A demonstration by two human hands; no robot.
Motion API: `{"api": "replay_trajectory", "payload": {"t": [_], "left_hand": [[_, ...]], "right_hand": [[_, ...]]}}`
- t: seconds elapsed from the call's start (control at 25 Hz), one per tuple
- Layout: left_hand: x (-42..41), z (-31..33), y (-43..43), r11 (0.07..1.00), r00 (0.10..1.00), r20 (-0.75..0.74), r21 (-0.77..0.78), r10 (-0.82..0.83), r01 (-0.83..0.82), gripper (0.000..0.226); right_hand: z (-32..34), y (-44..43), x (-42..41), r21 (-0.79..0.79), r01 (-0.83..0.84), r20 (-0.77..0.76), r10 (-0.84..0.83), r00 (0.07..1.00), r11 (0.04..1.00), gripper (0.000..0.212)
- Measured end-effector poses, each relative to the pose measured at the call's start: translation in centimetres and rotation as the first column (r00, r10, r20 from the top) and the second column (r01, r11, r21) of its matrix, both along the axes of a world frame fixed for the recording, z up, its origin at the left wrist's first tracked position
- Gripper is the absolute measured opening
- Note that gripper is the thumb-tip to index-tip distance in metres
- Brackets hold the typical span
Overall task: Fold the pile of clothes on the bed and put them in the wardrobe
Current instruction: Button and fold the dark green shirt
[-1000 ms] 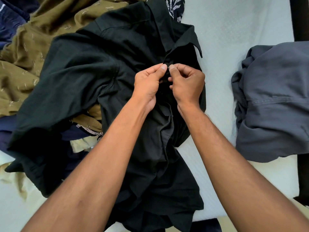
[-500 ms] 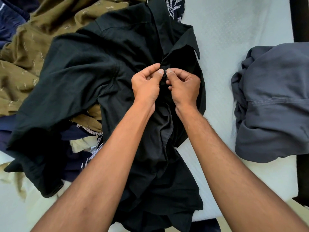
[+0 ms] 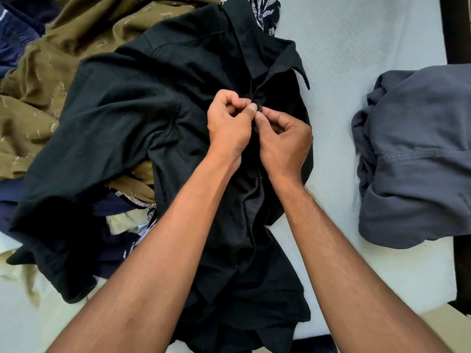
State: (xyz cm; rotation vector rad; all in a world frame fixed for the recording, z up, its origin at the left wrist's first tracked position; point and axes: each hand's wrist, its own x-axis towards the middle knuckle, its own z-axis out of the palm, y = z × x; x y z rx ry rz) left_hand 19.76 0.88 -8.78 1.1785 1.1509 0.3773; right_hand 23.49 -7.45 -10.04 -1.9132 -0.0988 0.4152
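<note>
A black collared shirt (image 3: 132, 118) lies spread on the white bed (image 3: 356, 47), collar toward the far side, partly over the pile of clothes. My left hand (image 3: 228, 126) and my right hand (image 3: 283, 138) meet at the shirt's front opening just below the collar. Both pinch the placket edges, thumb tips touching at a small dark button. My forearms cross the lower half of the shirt and hide part of it.
An olive patterned garment (image 3: 38, 98) and navy clothes (image 3: 15, 42) make up the pile at left. A folded grey garment (image 3: 418, 159) sits at the right side of the bed. A dark bed frame (image 3: 456, 29) runs along the right edge.
Both hands have shifted slightly down the shirt's front. Their fingers have curled tighter at the button, and the collar point has dropped a little.
</note>
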Motion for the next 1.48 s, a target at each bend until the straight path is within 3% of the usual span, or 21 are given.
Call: {"api": "replay_trajectory", "payload": {"t": [0.12,0.4,0.52,0.6,0.68,0.8,0.92,1.04,1.28,1.4,1.48], "left_hand": [[0.0,0.0,0.3,0.99,0.991,-0.031,0.056,-0.127,0.128,0.034],[-0.1,0.8,0.8,0.949,0.961,-0.05,0.15,-0.271,0.276,0.041],[0.0,0.9,1.3,0.942,0.951,-0.071,0.137,-0.3,0.307,0.042],[-0.1,0.8,1.5,0.947,0.951,-0.052,0.085,-0.305,0.308,0.04],[-0.3,0.5,1.4,0.958,0.959,-0.035,0.059,-0.28,0.282,0.03],[-0.7,0.5,1.4,0.971,0.971,-0.069,0.052,-0.228,0.231,0.011],[-1.0,0.0,1.6,0.976,0.975,-0.099,0.069,-0.2,0.207,0.017],[-1.1,-0.1,1.4,0.927,0.941,-0.161,0.187,-0.297,0.325,0.013],[-1.6,0.8,2.3,0.875,0.88,-0.29,0.202,-0.377,0.441,0.009],[-0.9,2.3,3.5,0.741,0.758,-0.442,0.258,-0.48,0.62,0.011],[0.4,3.4,4.0,0.623,0.721,-0.505,0.386,-0.474,0.68,0.019]], "right_hand": [[0.1,-1.0,0.4,0.007,-0.02,0.002,0.02,1.0,1.0,0.02],[0.4,-0.8,1.0,0.122,0.187,-0.285,-0.146,0.947,0.975,0.008],[0.6,-1.0,1.7,0.239,0.248,-0.482,-0.107,0.87,0.939,0.004],[0.7,-1.3,2.3,0.3,0.299,-0.641,-0.042,0.767,0.906,0.005],[0.7,-1.5,2.8,0.321,0.296,-0.713,0.024,0.701,0.899,0.004],[0.6,-1.1,2.9,0.322,0.202,-0.673,0.074,0.736,0.925,0.005],[0.5,-0.7,2.3,0.288,0.127,-0.552,0.056,0.832,0.949,0.003],[0.5,-0.7,1.8,0.177,0.093,-0.42,-0.01,0.907,0.98,0.017],[0.7,-0.9,2.8,0.093,0.028,-0.493,0.022,0.87,0.995,0.008],[1.2,-0.8,3.6,0.058,0.104,-0.521,-0.059,0.851,0.993,0.023],[2.0,-0.2,4.1,0.053,0.162,-0.499,-0.114,0.859,0.985,0.034]]}}
